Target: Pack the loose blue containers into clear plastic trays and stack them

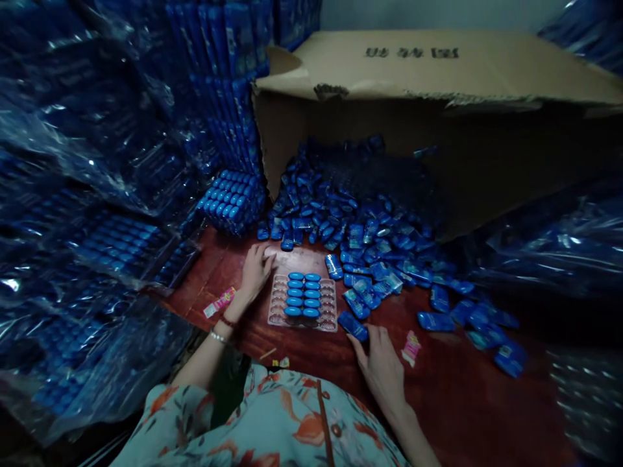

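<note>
A clear plastic tray [327, 318] lies on the red-brown table [438, 402] in front of me, with two short columns of blue packets [302, 295] seated in its middle slots. My left hand [254, 271] rests flat at the tray's upper left corner, fingers stretched out, holding nothing. My right hand [382, 366] lies to the tray's lower right, fingertips touching a loose blue packet [352, 325]; its fingers are spread. A heap of loose blue packets [360, 227] spills from behind the tray to the right.
A big cardboard box [438, 84] lies on its side at the back, packets pouring out of it. Stacks of filled trays in clear wrap [97, 214] crowd the left; more wrapped stacks [574, 240] sit right. Pink wrappers [219, 302] [411, 347] lie on the table.
</note>
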`<state>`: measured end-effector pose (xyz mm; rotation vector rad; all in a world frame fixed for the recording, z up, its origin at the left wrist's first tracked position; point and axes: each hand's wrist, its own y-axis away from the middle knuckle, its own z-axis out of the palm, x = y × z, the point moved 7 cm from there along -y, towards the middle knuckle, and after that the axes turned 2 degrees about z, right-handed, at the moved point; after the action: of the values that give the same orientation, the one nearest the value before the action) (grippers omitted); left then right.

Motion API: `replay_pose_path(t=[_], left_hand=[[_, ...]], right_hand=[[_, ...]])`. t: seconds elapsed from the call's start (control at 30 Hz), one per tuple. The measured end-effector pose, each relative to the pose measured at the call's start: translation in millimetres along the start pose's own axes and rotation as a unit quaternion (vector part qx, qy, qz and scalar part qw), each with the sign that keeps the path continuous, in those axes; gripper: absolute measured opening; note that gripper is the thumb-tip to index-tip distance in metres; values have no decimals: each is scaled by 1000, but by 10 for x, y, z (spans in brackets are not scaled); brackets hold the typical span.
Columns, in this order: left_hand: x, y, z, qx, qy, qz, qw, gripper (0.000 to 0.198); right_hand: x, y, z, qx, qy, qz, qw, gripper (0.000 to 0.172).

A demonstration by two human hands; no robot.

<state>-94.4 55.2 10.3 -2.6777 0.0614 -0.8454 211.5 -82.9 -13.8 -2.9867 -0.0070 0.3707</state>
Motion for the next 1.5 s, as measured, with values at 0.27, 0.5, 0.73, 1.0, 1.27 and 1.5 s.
replay_pose_path(t=[0.27,0.5,0.73,1.0,1.27,1.5], left_hand=[[279,-493,555,-102,-181,16,978,32],[116,-289,492,-123,-149,63,979,35],[-202,426,76,-114,-94,73,986,39],[-297,1099,-250,19,6,-10,1000,43],[-198,1385,-450,68,51,-57,995,36],[109,1532,-607,8,205,-214,955,29]], right_hand=[[2,-2,-56,21,-29,-3,999,42],[36,-235,-264,85,-7,-16,996,35],[92,-759,-227,-25,-31,-4,999,31],[-55,-604,31,-99,54,0,994,32],[138,-452,-156,-69,-182,9,981,33],[-197,-491,-219,-112,-278,-58,952,27]])
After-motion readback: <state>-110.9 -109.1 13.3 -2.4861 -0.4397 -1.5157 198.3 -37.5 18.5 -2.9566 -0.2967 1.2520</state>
